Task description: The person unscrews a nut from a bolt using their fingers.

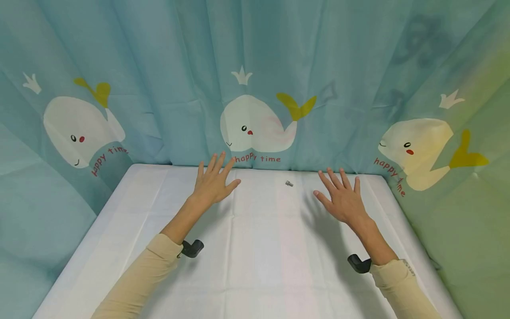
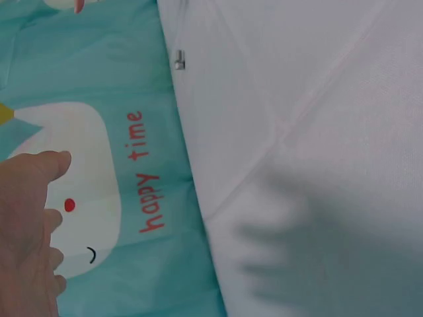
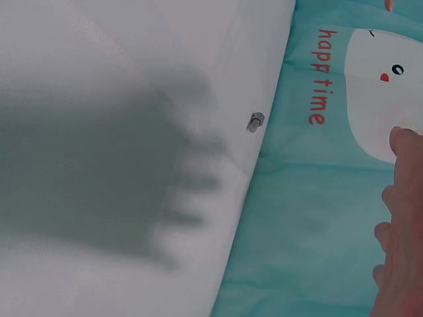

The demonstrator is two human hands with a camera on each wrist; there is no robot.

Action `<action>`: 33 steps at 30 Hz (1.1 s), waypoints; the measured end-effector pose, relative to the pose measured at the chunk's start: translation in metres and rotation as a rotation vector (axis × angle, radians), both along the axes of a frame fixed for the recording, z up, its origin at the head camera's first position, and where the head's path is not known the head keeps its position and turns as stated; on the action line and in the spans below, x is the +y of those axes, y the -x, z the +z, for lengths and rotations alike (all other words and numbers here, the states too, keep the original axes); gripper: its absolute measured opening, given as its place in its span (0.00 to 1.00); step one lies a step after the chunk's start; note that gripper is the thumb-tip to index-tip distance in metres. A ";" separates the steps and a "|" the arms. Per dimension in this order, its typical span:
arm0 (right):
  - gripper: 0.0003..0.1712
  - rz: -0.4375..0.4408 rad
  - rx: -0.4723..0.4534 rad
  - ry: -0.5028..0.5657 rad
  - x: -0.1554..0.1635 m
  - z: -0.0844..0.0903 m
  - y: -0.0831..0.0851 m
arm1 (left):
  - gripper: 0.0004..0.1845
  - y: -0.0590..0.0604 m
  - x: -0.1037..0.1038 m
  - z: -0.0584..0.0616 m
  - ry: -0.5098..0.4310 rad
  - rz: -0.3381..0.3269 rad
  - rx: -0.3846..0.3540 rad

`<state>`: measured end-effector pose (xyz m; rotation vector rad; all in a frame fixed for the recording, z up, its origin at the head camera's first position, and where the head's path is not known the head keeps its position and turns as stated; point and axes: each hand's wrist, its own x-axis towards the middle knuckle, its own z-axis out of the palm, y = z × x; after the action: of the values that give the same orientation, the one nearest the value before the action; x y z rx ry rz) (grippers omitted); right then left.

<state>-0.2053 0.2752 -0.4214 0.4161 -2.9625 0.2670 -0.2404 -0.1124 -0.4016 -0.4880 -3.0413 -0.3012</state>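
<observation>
A small metal bolt [image 1: 289, 183] lies on the white cloth near the table's far edge, between the two hands but closer to the right one. My left hand [image 1: 213, 183] is held over the far left of the table with its fingers spread and nothing in it. On the other side, my right hand [image 1: 341, 199] also has spread fingers and holds nothing; its thumb points toward the bolt. In the right wrist view the bolt [image 3: 255, 121] shows a thick head and a short shank, with the right hand [image 3: 403, 231] apart from it.
White cloth covers the table [image 1: 255, 248]. Behind it and on both sides hangs a blue-green curtain [image 1: 191, 124] printed with white whales. Each wrist carries a black camera mount, one left [image 1: 193, 249] and one right [image 1: 359, 264]. Hand shadows fall on the cloth.
</observation>
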 end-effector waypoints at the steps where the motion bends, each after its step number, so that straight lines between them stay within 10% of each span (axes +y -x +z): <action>1: 0.41 -0.001 0.001 0.004 0.000 -0.001 0.000 | 0.40 0.000 0.000 0.000 -0.001 -0.003 0.005; 10: 0.40 0.012 0.027 0.121 0.000 -0.006 0.001 | 0.33 -0.001 0.011 -0.006 -0.217 -0.088 0.090; 20: 0.32 0.093 0.144 0.293 -0.010 -0.014 0.010 | 0.24 0.007 0.042 -0.022 -0.594 -0.159 -0.067; 33: 0.27 0.069 -0.058 0.448 -0.024 -0.028 0.027 | 0.19 0.031 0.085 -0.045 -0.749 -0.267 -0.187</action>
<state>-0.2325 0.2509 -0.4492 0.4536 -2.8219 0.9379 -0.2716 -0.0278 -0.4466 -0.8125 -2.7033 -1.4808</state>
